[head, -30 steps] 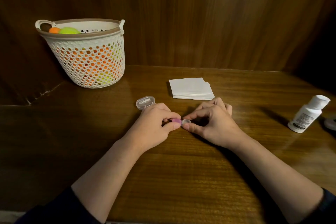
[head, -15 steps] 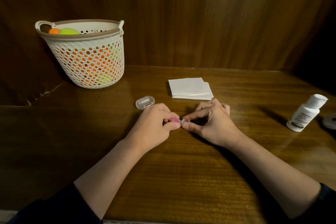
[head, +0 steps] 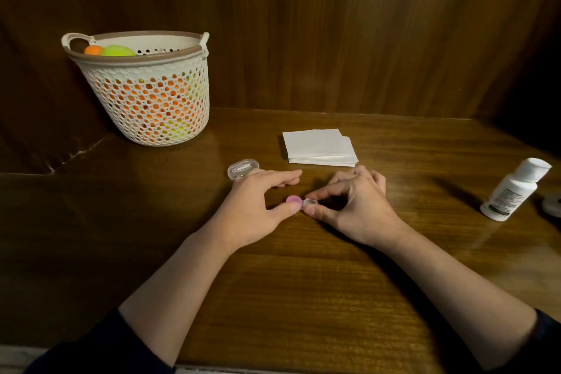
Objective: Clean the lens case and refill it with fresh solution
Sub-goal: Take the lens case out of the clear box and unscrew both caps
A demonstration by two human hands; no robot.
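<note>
A small lens case lies on the wooden table between my hands, with a pink cap (head: 293, 200) on its left end and a clear end (head: 311, 202) on its right. My right hand (head: 355, 206) pinches the clear end between thumb and forefinger. My left hand (head: 258, 203) has its fingers lifted and stretched out, and only its thumb tip rests against the pink cap. The white solution bottle (head: 513, 191) stands tilted-looking at the far right, apart from both hands.
A folded stack of white tissues (head: 318, 147) lies just behind my hands. A small clear plastic box (head: 243, 167) sits behind my left hand. A white mesh basket (head: 145, 94) with coloured balls stands at the back left. A round white lid (head: 553, 206) lies at the right edge.
My left hand has let go of the pink cap: its fingers have lifted and spread, leaving the cap uncovered. My right hand still pinches the clear end.
</note>
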